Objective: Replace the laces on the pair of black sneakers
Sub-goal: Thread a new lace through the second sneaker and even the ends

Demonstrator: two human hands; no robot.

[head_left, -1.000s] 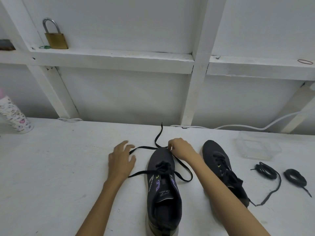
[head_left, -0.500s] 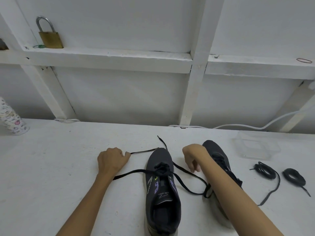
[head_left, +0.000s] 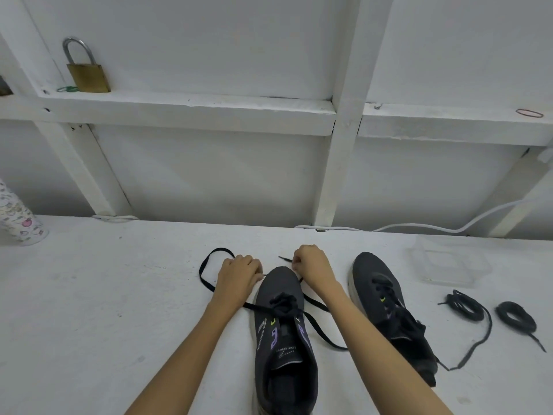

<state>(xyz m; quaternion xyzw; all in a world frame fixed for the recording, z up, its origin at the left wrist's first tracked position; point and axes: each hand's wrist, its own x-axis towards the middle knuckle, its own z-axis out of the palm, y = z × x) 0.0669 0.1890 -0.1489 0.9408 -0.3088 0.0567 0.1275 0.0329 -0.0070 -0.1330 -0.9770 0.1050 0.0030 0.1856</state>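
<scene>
A black sneaker (head_left: 284,339) with purple marks lies in front of me, toe pointing away, a black lace (head_left: 206,274) threaded through its lowest eyelets. My left hand (head_left: 239,275) grips the lace's left end beside the toe; that end loops out to the left on the table. My right hand (head_left: 311,265) pinches the lace's right end just beyond the toe, its tip sticking out to the left. A second black sneaker (head_left: 389,310) lies to the right, laced. Two coiled black laces (head_left: 466,305) (head_left: 516,317) rest further right.
A clear plastic box (head_left: 449,262) stands at the back right of the white table (head_left: 104,310). A patterned cup (head_left: 18,217) stands at the far left. A white cable (head_left: 419,226) runs along the wall. A brass padlock (head_left: 86,73) sits on the ledge above.
Both hands have come together at the sneaker's toe. The left hand moved right, leaving a loop of lace on the table; the right hand moved left and forward with its end.
</scene>
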